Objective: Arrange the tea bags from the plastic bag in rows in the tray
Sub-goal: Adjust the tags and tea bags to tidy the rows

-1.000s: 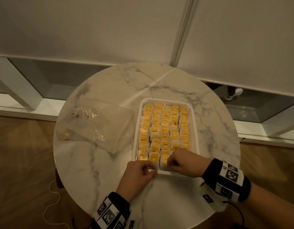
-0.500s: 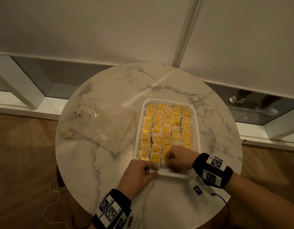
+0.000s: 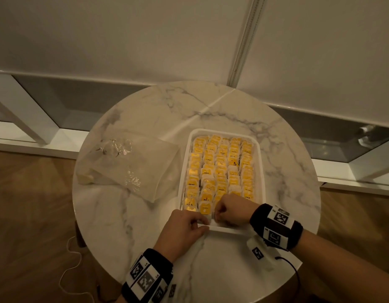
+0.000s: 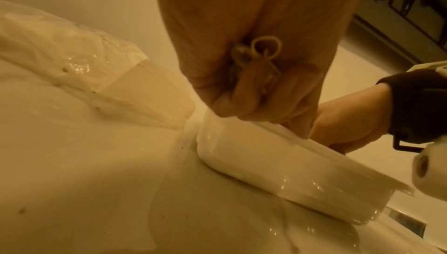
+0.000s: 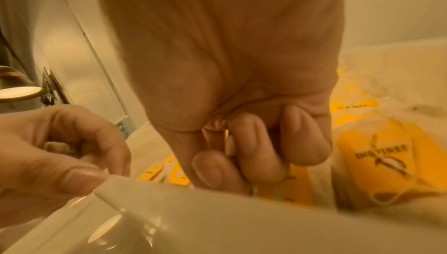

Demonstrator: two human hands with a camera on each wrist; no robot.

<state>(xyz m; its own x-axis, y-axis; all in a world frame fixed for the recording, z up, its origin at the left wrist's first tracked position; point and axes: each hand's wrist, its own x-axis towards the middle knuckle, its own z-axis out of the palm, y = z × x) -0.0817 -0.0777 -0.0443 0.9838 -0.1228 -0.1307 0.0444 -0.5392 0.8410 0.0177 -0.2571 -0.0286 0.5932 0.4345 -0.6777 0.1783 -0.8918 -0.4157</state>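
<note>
A white tray (image 3: 262,171) on the round marble table (image 3: 132,226) holds rows of yellow-tagged tea bags (image 3: 222,167). The clear plastic bag (image 3: 128,165) lies flat to its left. My left hand (image 3: 201,224) pinches the rim at the tray's near left corner (image 4: 266,162), and its curled fingers keep rubber bands (image 4: 263,51) in the palm. Inside the near end of the tray, my right hand (image 3: 219,212) has its fingers curled, thumb against forefinger (image 5: 210,166). It pinches a tea bag that the hand mostly hides. More tea bags (image 5: 377,158) lie just beside it.
The table edge runs close behind both wrists. Wooden floor lies on either side, and a white wall with a low ledge stands beyond the table. A thin white cord trails on the floor at the lower left.
My right hand has slid a little to the left along the tray's near row, closer to the left hand. The left hand has stayed on the near left corner.
</note>
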